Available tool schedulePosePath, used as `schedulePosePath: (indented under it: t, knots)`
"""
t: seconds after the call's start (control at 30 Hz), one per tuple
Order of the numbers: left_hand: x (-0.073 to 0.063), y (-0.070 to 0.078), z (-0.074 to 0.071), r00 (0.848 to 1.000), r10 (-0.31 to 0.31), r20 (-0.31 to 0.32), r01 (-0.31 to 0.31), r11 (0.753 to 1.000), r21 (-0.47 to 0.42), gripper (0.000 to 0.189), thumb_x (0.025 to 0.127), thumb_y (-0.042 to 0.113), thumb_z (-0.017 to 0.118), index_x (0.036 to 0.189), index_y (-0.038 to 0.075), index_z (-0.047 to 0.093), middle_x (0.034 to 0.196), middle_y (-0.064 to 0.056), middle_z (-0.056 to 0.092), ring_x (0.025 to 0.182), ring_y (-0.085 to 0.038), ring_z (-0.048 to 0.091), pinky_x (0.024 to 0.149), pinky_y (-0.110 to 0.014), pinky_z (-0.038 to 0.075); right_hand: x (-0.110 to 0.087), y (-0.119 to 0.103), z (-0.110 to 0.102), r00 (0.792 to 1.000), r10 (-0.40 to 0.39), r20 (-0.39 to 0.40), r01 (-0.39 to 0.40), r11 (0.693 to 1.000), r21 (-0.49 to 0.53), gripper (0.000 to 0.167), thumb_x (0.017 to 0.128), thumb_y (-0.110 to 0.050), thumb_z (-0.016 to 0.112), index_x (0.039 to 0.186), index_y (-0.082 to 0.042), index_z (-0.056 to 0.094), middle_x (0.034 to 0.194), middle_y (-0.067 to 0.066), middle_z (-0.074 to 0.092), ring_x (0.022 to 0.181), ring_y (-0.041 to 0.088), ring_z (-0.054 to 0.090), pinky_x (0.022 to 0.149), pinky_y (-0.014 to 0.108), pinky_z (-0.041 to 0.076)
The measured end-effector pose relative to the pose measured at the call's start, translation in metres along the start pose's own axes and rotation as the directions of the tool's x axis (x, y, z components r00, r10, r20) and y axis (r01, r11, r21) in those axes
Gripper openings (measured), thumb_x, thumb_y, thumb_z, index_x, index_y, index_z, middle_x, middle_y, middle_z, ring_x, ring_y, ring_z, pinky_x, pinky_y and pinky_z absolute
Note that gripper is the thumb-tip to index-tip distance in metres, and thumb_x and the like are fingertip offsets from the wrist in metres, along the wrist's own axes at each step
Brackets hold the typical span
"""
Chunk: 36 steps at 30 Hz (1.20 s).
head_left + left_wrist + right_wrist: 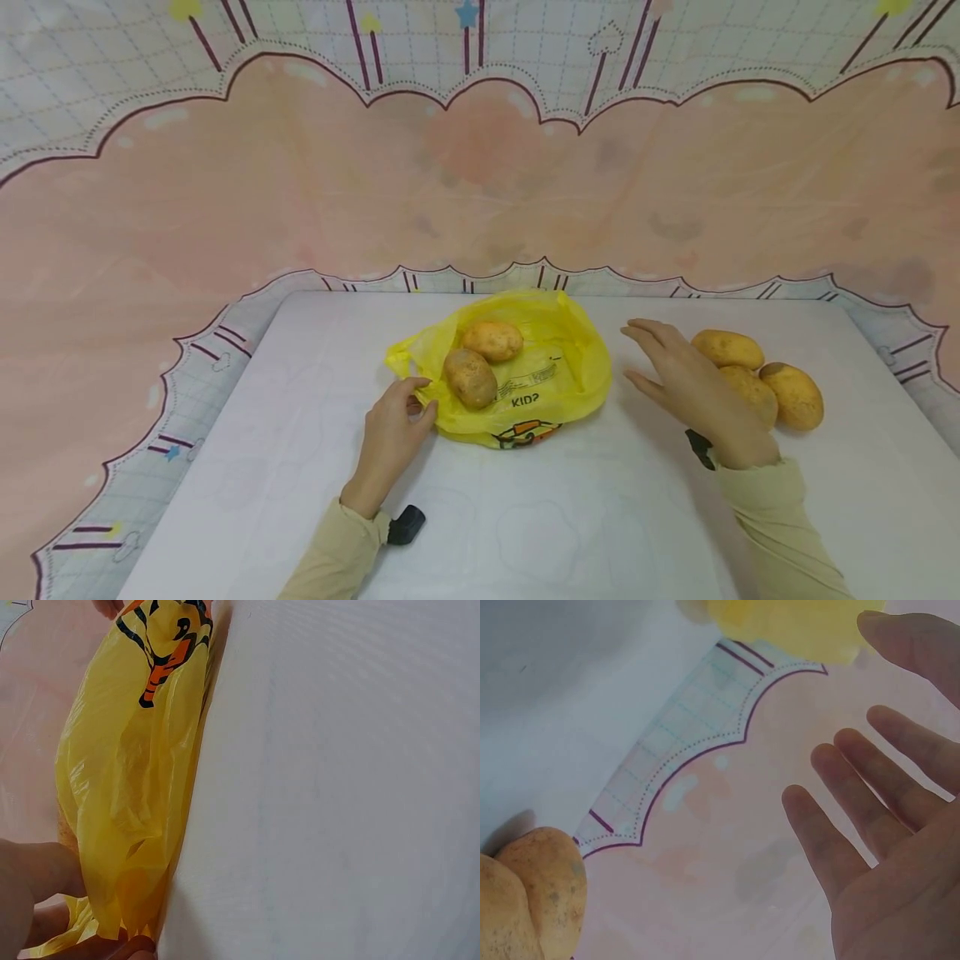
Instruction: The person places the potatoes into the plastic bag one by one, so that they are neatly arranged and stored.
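Observation:
A yellow plastic bag [555,379] lies spread on the table with its mouth open and printing on its side. Two potatoes, a paler one [492,341] and a browner one [471,378], sit in its left part. My left hand [397,429] pinches the bag's left edge, and the left wrist view shows its fingers [52,870] around the gathered yellow plastic [142,795]. Between the bag and a group of potatoes, my right hand [678,379] is held over the table with fingers extended and nothing in it. The right wrist view shows its spread fingers [870,802].
Three more potatoes lie together on the right: one at the back [727,348], one partly hidden by my right forearm [752,396], and one at the far right [792,397]. The white table [495,517] meets a patterned pink cloth backdrop [480,192].

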State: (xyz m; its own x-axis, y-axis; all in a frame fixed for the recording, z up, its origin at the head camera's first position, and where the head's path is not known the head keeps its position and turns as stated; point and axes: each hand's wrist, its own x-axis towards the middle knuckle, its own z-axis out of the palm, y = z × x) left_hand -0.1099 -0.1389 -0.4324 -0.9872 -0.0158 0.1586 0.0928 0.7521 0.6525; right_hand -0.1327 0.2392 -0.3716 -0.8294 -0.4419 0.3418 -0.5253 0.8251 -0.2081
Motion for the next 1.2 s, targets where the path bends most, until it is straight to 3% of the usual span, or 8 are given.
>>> schedulePosePath:
  t: [0.33, 0.83, 0.97, 1.2]
  knots:
    - [0.0, -0.001, 0.001, 1.0, 0.016, -0.008, -0.016, 1.0, -0.003, 0.035, 0.091, 0.017, 0.07, 0.123, 0.004, 0.065, 0.12, -0.013, 0.066, 0.094, -0.026, 0.069, 0.083, -0.045, 0.056, -0.014, 0.01, -0.005, 0.999, -0.041, -0.03, 0.04, 0.999, -0.034, 0.061, 0.082, -0.012, 0.08, 0.132, 0.007, 0.051, 0.133, 0.025, 0.052, 0.12, 0.042, 0.052, 0.095, 0.057, 0.049]
    - [0.0, 0.001, 0.002, 1.0, 0.013, -0.008, -0.013, 1.0, -0.005, 0.035, 0.091, 0.017, 0.07, 0.123, 0.005, 0.065, 0.119, -0.012, 0.066, 0.094, -0.025, 0.07, 0.082, -0.042, 0.057, -0.03, 0.021, -0.009, 0.998, 0.066, 0.02, -0.064, 0.993, -0.097, 0.062, 0.083, -0.016, 0.08, 0.134, 0.004, 0.051, 0.135, 0.024, 0.05, 0.121, 0.043, 0.053, 0.09, 0.057, 0.052]
    - [0.0, 0.0, 0.002, 1.0, 0.006, -0.009, -0.006, 1.0, -0.001, 0.035, 0.091, 0.017, 0.071, 0.123, 0.005, 0.065, 0.119, -0.012, 0.066, 0.094, -0.026, 0.07, 0.083, -0.043, 0.057, -0.031, 0.024, -0.01, 0.998, 0.06, 0.004, -0.06, 0.993, -0.104, 0.062, 0.082, -0.015, 0.08, 0.133, 0.006, 0.051, 0.133, 0.026, 0.051, 0.119, 0.045, 0.053, 0.087, 0.057, 0.053]
    - [0.0, -0.001, 0.002, 1.0, 0.009, -0.017, -0.009, 1.0, 0.0, 0.035, 0.09, 0.016, 0.071, 0.123, 0.004, 0.065, 0.119, -0.012, 0.066, 0.094, -0.026, 0.07, 0.083, -0.043, 0.057, -0.032, 0.029, -0.014, 0.991, 0.118, 0.059, -0.112, 0.988, -0.105, 0.064, 0.083, -0.016, 0.08, 0.134, 0.007, 0.05, 0.135, 0.028, 0.05, 0.123, 0.047, 0.049, 0.096, 0.063, 0.046]
